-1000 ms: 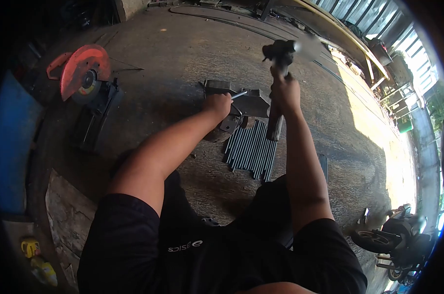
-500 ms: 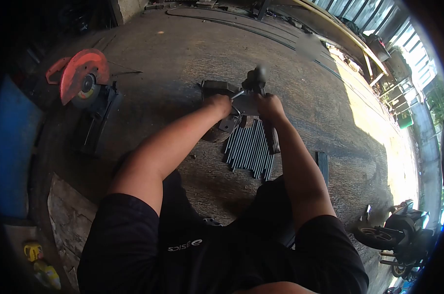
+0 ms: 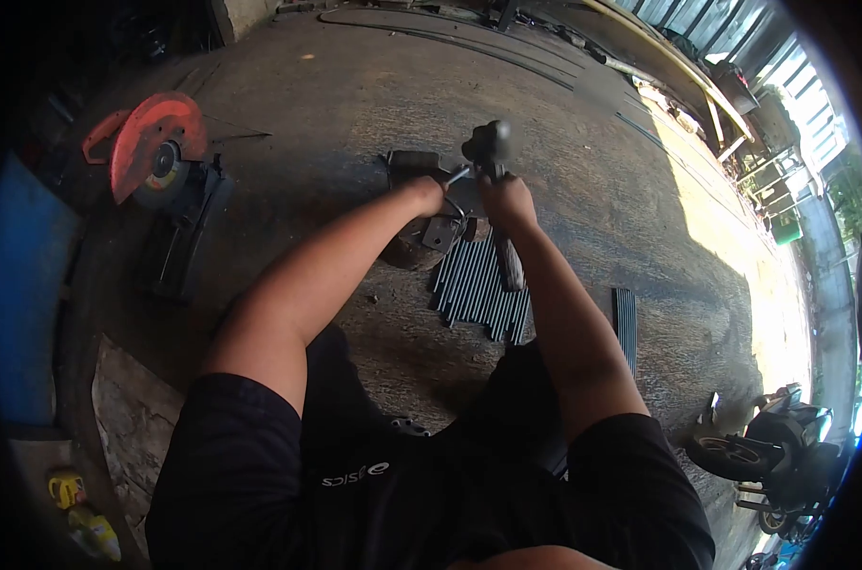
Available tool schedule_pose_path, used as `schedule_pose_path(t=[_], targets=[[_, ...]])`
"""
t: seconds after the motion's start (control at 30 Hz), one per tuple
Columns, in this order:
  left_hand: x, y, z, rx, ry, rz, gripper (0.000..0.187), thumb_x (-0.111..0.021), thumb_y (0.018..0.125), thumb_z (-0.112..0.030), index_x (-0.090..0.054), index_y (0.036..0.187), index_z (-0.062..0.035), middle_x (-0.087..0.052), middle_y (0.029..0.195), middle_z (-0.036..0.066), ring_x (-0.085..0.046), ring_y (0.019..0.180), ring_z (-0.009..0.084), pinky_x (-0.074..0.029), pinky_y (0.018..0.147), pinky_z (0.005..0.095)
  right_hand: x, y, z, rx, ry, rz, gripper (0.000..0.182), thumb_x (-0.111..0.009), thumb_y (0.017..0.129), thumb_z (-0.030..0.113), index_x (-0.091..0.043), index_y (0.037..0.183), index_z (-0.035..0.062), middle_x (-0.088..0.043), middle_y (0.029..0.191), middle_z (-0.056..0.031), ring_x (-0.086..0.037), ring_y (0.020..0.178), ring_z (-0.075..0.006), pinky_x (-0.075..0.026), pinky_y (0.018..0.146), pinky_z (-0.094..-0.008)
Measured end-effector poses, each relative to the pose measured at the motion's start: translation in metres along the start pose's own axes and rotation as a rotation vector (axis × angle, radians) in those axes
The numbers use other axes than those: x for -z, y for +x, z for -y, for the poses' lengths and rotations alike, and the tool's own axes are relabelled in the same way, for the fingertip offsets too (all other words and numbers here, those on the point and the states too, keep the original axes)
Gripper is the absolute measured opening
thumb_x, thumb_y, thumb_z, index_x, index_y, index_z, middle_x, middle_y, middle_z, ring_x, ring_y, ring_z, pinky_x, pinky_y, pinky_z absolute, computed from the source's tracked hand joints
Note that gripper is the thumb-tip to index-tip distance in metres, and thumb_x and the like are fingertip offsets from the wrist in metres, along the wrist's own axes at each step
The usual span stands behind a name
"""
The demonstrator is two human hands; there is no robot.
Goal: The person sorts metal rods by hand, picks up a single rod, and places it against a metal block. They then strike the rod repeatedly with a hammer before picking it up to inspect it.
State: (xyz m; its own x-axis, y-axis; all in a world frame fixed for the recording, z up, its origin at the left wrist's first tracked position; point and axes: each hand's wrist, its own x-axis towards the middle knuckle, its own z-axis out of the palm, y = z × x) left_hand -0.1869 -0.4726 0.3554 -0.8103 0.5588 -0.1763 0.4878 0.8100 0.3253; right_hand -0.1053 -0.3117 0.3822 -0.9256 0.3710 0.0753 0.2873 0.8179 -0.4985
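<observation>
While the left hand [image 3: 425,197] clasps a slim metal rod [image 3: 459,175], the right hand [image 3: 509,202] grips a wood-handled hammer [image 3: 489,144].

A short, slim silvery metal rod [image 3: 459,175] is gripped in the left hand [image 3: 425,197], its visible end slanting up beside the hammer. That hammer, a dark, heavy-headed tool with a long, worn handle [image 3: 489,143], is held in the right hand [image 3: 509,201], its head up and its handle end over a flat pile of grey metal rods [image 3: 477,290]. The piled rods lie side by side on the ground, their near ends uneven. A dark, blocky metal piece [image 3: 413,162] sits just beyond the left hand.
</observation>
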Motion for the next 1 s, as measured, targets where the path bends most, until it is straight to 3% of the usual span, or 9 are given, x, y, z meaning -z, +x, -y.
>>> schedule_pose_path(t=[0.13,0.2,0.33,0.4,0.5,0.53,0.63,0.73,1.0], targets=[[0.019,-0.016,-0.007,0.030,-0.101,0.043,0.061,-0.032,0.098,-0.047,-0.066,0.098,0.0041,-0.067,0.094,0.025,-0.067,0.084,0.0374,-0.052,0.074,0.0471,0.028,-0.004,0.018,-0.158,0.268,0.140,0.060,-0.059,0.082,0.051,-0.064,0.092,-0.0079,-0.066,0.080,-0.0243,-0.067,0.082,-0.0366,-0.051,0.072,-0.0419],[0.025,-0.011,-0.015,0.414,-0.191,0.211,0.063,-0.031,0.099,-0.048,-0.065,0.096,0.0050,-0.066,0.082,0.022,-0.066,0.068,0.0331,-0.052,0.061,0.0463,0.044,0.001,0.026,-0.017,0.236,-0.088,0.059,-0.060,0.083,0.051,-0.063,0.089,-0.0077,-0.065,0.073,-0.0199,-0.066,0.068,-0.0309,-0.050,0.065,-0.0380],[0.020,-0.009,-0.007,0.387,-0.311,0.207,0.064,-0.030,0.099,-0.051,-0.060,0.097,0.0059,-0.059,0.068,0.015,-0.056,0.054,0.0253,-0.047,0.050,0.0403,0.108,-0.013,0.073,0.105,0.723,-0.249,0.036,-0.063,0.089,0.036,-0.057,0.084,0.0006,-0.053,0.059,-0.0030,-0.053,0.049,-0.0117,-0.044,0.046,-0.0286],[0.016,-0.007,-0.005,0.383,-0.302,0.184,0.065,-0.030,0.099,-0.051,-0.061,0.093,0.0063,-0.060,0.068,0.017,-0.058,0.054,0.0273,-0.048,0.051,0.0415,0.116,-0.015,0.079,0.135,0.846,-0.327,0.049,-0.064,0.085,0.042,-0.058,0.089,-0.0063,-0.062,0.068,-0.0169,-0.065,0.068,-0.0320,-0.050,0.066,-0.0418],[0.020,-0.012,-0.008,0.328,-0.283,0.160,0.065,-0.031,0.099,-0.050,-0.063,0.089,0.0061,-0.061,0.067,0.019,-0.060,0.054,0.0298,-0.049,0.052,0.0430,0.073,-0.006,0.055,0.147,0.680,-0.495,0.044,-0.063,0.086,0.039,-0.058,0.094,-0.0044,-0.064,0.073,-0.0181,-0.066,0.072,-0.0333,-0.050,0.069,-0.0414],[0.020,-0.010,-0.008,0.331,-0.239,0.167,0.066,-0.031,0.099,-0.050,-0.064,0.088,0.0065,-0.062,0.068,0.020,-0.061,0.055,0.0308,-0.049,0.053,0.0440,0.040,0.003,0.030,0.247,0.554,-0.523,0.036,-0.061,0.088,0.034,-0.057,0.083,-0.0011,-0.061,0.065,-0.0111,-0.062,0.056,-0.0228,-0.049,0.055,-0.0354],[0.013,-0.015,-0.011,0.251,-0.247,0.130,0.066,-0.031,0.099,-0.049,-0.065,0.088,0.0073,-0.063,0.069,0.021,-0.063,0.056,0.0319,-0.050,0.055,0.0451,0.010,0.000,0.000,-0.088,-0.017,0.069,0.055,-0.055,0.086,0.045,-0.063,0.100,-0.0072,-0.066,0.089,-0.0262,-0.065,0.087,-0.0402,-0.049,0.078,-0.0437],[0.028,-0.026,-0.021,0.240,-0.214,0.104,0.056,-0.030,0.100,-0.041,-0.065,0.109,0.0025,-0.065,0.108,0.024,-0.067,0.089,0.0348,-0.050,0.084,0.0451,0.008,0.006,-0.021,-0.158,0.148,-0.039,0.058,-0.055,0.085,0.048,-0.064,0.105,-0.0063,-0.066,0.093,-0.0286,-0.065,0.090,-0.0400,-0.050,0.078,-0.0438],[0.011,-0.003,0.002,0.334,-0.365,0.126,0.064,-0.033,0.098,-0.051,-0.067,0.080,0.0000,-0.057,0.058,0.017,-0.057,0.047,0.0280,-0.048,0.049,0.0429,0.105,-0.008,0.046,0.046,0.962,-0.376,0.038,-0.063,0.086,0.036,-0.055,0.079,-0.0008,-0.054,0.057,-0.0061,-0.055,0.047,-0.0136,-0.045,0.046,-0.0306]])
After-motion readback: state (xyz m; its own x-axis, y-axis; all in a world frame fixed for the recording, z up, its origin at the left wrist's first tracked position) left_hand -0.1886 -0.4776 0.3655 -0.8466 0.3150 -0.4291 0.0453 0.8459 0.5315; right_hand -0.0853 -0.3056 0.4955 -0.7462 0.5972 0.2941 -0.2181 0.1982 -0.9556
